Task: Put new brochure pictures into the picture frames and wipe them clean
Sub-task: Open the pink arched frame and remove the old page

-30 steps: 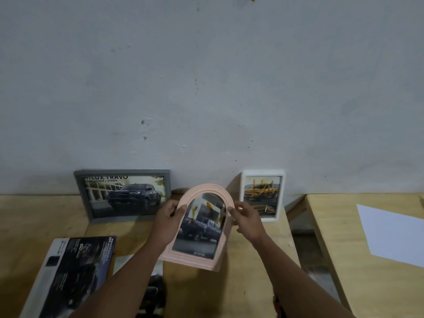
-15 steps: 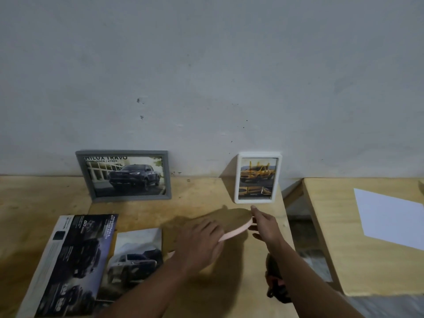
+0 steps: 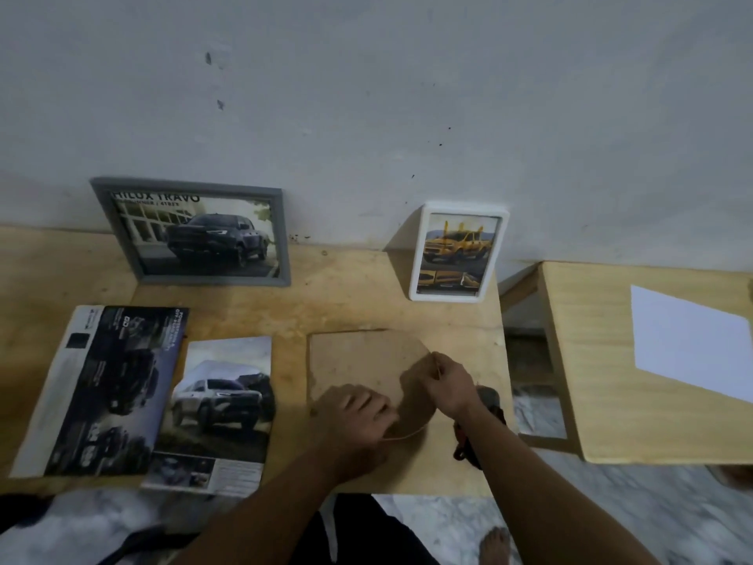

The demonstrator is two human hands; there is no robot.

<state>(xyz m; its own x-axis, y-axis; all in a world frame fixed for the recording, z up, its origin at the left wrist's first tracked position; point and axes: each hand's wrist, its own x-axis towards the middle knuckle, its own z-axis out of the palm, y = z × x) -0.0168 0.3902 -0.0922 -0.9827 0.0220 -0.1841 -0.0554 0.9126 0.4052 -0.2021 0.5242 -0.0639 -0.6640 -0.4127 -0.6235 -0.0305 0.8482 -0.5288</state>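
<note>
The arched frame [image 3: 358,364] lies face-down on the table [image 3: 334,295], its brown backing up, long axis from 9 to 3 o'clock. The right hand [image 3: 446,381] pinches the arch edge at 3 o'clock; the left hand [image 3: 354,418] (fingers curled) grips the near edge at 6 o'clock.

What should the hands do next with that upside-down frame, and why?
Probably lift the brown backing board off. The arched frame lies face down on the table, and the left hand and right hand grip its rounded end, so the old picture can come out.
</note>
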